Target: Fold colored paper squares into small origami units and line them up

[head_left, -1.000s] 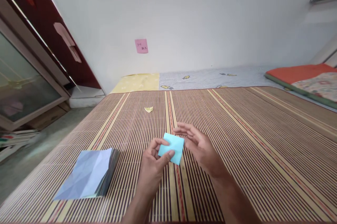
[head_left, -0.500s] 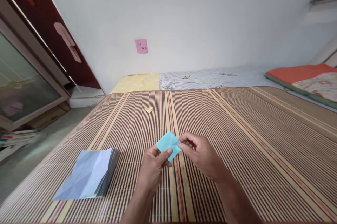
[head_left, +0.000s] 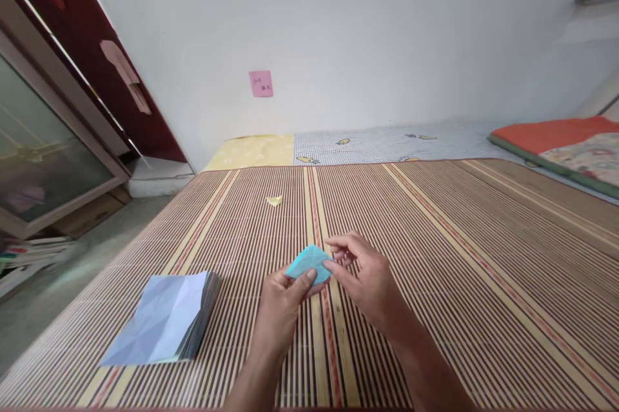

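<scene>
A small light-blue folded paper (head_left: 309, 262) is held just above the striped bamboo mat (head_left: 435, 257). My left hand (head_left: 283, 309) pinches its near left edge with thumb and fingers. My right hand (head_left: 365, 283) pinches its right corner, the other fingers curled. A stack of creased paper sheets (head_left: 162, 318), pale blue on top, lies on the mat to the left of my left hand.
A tiny yellow paper scrap (head_left: 274, 200) lies farther out on the mat. Patterned sheets and an orange cushion (head_left: 551, 135) lie at the back by the white wall, which bears a pink note (head_left: 260, 84). A glass-fronted cabinet (head_left: 43, 141) stands at left, with books on the floor.
My right hand went from open beside the paper to pinching its right corner. The paper has turned and tilted flatter, and both hands shifted slightly.
</scene>
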A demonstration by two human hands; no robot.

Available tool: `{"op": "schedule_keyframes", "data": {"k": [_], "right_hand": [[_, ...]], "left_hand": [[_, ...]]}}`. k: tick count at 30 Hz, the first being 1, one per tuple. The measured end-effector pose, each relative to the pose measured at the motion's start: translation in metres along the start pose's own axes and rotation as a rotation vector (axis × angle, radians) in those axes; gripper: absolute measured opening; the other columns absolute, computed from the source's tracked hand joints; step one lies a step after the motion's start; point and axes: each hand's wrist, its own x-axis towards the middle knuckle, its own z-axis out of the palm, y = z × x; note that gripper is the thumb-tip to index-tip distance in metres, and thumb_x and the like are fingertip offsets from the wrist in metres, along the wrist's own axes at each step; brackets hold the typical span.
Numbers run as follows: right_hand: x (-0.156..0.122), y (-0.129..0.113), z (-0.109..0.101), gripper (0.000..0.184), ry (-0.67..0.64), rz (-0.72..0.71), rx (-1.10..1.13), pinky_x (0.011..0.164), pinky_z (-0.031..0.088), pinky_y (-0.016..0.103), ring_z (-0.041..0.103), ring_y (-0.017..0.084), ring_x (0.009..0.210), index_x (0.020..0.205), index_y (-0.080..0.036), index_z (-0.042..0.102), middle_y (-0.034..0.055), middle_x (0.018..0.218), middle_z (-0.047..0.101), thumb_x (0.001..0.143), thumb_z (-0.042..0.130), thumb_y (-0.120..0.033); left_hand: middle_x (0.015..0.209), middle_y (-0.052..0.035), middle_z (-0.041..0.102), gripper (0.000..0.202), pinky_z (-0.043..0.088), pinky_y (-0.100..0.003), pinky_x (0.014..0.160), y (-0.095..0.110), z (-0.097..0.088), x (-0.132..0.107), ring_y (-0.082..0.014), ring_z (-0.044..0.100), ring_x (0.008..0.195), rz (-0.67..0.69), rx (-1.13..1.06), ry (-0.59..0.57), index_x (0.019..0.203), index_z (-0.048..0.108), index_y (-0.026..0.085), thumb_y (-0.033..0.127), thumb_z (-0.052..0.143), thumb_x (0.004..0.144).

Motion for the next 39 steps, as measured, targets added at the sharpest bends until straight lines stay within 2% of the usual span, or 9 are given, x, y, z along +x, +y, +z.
{"op": "schedule_keyframes", "data": {"k": [3, 8, 11, 18, 24, 30, 36, 39], "right_hand": [[0.001, -0.008, -0.001, 0.021, 0.082, -0.120, -0.013, 0.081, 0.053, 0.036, 0.063, 0.021, 0.093, 0.111, -0.024, 0.068, 0.0046, 0.102, 0.065, 0.092, 0.065, -0.017], [0.000, -0.019, -0.003, 0.015, 0.065, -0.168, 0.007, 0.083, 0.055, 0.037, 0.065, 0.021, 0.095, 0.102, -0.025, 0.070, 0.0038, 0.098, 0.065, 0.094, 0.064, -0.015], [0.001, -0.020, -0.004, 0.012, 0.062, -0.169, 0.025, 0.084, 0.054, 0.036, 0.065, 0.021, 0.096, 0.097, -0.024, 0.069, 0.0037, 0.097, 0.066, 0.093, 0.065, -0.014], [0.002, -0.018, -0.005, 0.011, 0.076, -0.159, 0.035, 0.082, 0.055, 0.036, 0.065, 0.021, 0.094, 0.095, -0.023, 0.069, 0.0034, 0.095, 0.065, 0.090, 0.067, -0.014], [0.002, -0.020, -0.006, 0.015, 0.068, -0.195, 0.047, 0.085, 0.055, 0.034, 0.066, 0.019, 0.098, 0.101, -0.022, 0.071, 0.0040, 0.099, 0.066, 0.091, 0.067, -0.012], [0.002, -0.019, -0.005, 0.017, 0.055, -0.186, 0.046, 0.084, 0.055, 0.033, 0.066, 0.019, 0.098, 0.103, -0.022, 0.069, 0.0033, 0.101, 0.066, 0.090, 0.068, -0.010], [0.000, -0.016, 0.000, 0.020, 0.091, -0.293, -0.034, 0.088, 0.055, 0.036, 0.065, 0.020, 0.101, 0.108, -0.022, 0.067, 0.0053, 0.104, 0.065, 0.093, 0.064, -0.009], [-0.001, -0.017, 0.000, 0.023, 0.066, -0.307, -0.043, 0.091, 0.055, 0.037, 0.064, 0.020, 0.105, 0.111, -0.022, 0.067, 0.0059, 0.108, 0.065, 0.094, 0.062, -0.008]], "left_hand": [[0.086, -0.0057, 0.080, 0.019, 0.058, -0.038, 0.087, 0.002, 0.001, -0.002, -0.0245, 0.073, 0.087, 0.113, 0.127, 0.023, 0.090, 0.084, 0.021, 0.034, 0.083, 0.077], [0.093, -0.0053, 0.081, 0.021, 0.057, -0.038, 0.088, 0.001, -0.002, -0.004, -0.0249, 0.073, 0.089, 0.212, 0.253, 0.026, 0.101, 0.083, 0.025, 0.033, 0.078, 0.083], [0.097, -0.0055, 0.081, 0.023, 0.056, -0.039, 0.092, 0.000, -0.002, -0.004, -0.0249, 0.073, 0.091, 0.213, 0.241, 0.014, 0.105, 0.083, 0.026, 0.033, 0.077, 0.084], [0.094, -0.0050, 0.081, 0.021, 0.058, -0.037, 0.090, 0.004, 0.000, -0.006, -0.0225, 0.074, 0.089, 0.176, 0.175, -0.007, 0.102, 0.083, 0.024, 0.030, 0.079, 0.083], [0.090, -0.0026, 0.081, 0.011, 0.060, -0.034, 0.089, 0.000, -0.003, -0.004, -0.0205, 0.074, 0.093, 0.123, 0.036, -0.036, 0.093, 0.082, 0.022, 0.029, 0.077, 0.085], [0.094, -0.0030, 0.080, 0.012, 0.059, -0.030, 0.088, -0.001, -0.003, -0.004, -0.0185, 0.072, 0.095, 0.146, 0.036, -0.082, 0.097, 0.082, 0.021, 0.026, 0.077, 0.086], [0.096, -0.0023, 0.080, 0.011, 0.059, -0.030, 0.088, -0.002, -0.004, -0.004, -0.0181, 0.071, 0.095, 0.141, 0.005, -0.087, 0.096, 0.081, 0.022, 0.025, 0.076, 0.086], [0.096, -0.0019, 0.080, 0.011, 0.058, -0.030, 0.088, 0.001, -0.003, -0.005, -0.0181, 0.072, 0.093, 0.159, 0.036, -0.093, 0.096, 0.081, 0.023, 0.025, 0.076, 0.087]]}}
